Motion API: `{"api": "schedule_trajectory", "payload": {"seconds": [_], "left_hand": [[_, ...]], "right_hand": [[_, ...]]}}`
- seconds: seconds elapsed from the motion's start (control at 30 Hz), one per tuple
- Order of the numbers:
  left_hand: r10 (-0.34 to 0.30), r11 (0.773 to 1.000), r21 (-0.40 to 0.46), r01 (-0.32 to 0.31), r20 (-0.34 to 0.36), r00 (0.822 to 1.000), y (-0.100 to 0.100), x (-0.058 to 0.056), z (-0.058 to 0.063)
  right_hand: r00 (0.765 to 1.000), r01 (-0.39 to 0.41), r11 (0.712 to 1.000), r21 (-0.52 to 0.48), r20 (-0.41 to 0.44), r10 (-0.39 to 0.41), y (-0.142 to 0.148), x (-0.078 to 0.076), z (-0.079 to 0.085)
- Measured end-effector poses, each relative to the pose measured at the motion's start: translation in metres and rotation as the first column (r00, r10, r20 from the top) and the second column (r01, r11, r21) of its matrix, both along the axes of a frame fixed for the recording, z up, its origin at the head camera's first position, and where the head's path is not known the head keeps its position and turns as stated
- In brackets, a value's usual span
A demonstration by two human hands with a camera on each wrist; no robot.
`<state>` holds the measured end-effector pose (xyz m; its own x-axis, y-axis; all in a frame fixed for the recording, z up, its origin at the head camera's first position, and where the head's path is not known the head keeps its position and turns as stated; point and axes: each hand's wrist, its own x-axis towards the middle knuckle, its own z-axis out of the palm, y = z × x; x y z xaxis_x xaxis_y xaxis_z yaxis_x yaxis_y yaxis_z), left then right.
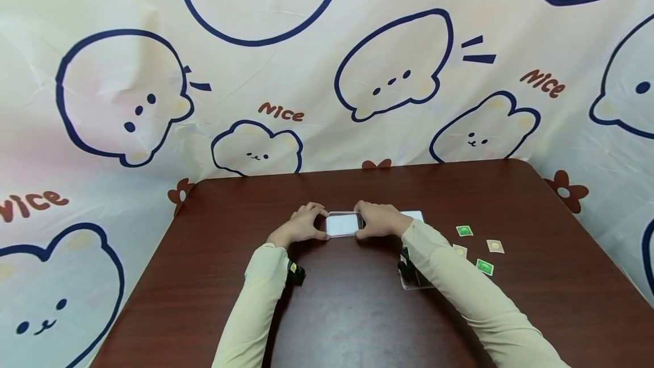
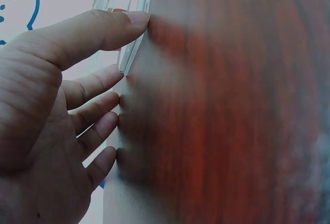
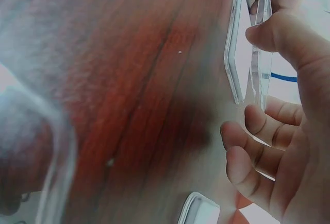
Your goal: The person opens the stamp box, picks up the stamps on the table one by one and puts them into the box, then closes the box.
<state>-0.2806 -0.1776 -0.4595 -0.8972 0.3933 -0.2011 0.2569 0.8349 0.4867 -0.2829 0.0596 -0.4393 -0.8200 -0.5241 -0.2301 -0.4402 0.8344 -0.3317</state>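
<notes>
A small clear plastic case (image 1: 342, 225) with a white insert lies between my hands near the far side of the table. In the right wrist view its white-lined base (image 3: 236, 54) and a clear cover (image 3: 264, 54) stand slightly apart. My left hand (image 1: 302, 223) pinches the case's left end with thumb and index finger; its other fingertips touch the tabletop. At the opposite end, my right hand (image 1: 380, 220) holds the cover, its thumb on the near side and the forefinger mostly hidden behind.
Right of my hands lie a white flat piece (image 1: 414, 215) and a clear tray (image 1: 416, 284), partly behind the right sleeve. Green cards (image 1: 464, 230) and cream cards (image 1: 495, 246) are scattered farther right. A printed curtain (image 1: 317, 84) hangs along the table's back edge.
</notes>
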Motion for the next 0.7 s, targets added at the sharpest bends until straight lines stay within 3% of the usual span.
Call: {"api": "schedule_trajectory", "payload": {"seconds": [0.27,0.7], "left_hand": [[-0.017,1.000,-0.001,0.017,-0.016,1.000,0.001,0.004,0.003],[-0.024,1.000,0.011,0.024,-0.004,1.000,-0.002,0.003,0.002]], "right_hand": [[0.999,-0.032,0.999,0.000,-0.024,0.032,0.006,0.013,-0.003],[0.983,-0.178,0.984,-0.009,-0.054,0.177,0.008,0.057,0.005]]}}
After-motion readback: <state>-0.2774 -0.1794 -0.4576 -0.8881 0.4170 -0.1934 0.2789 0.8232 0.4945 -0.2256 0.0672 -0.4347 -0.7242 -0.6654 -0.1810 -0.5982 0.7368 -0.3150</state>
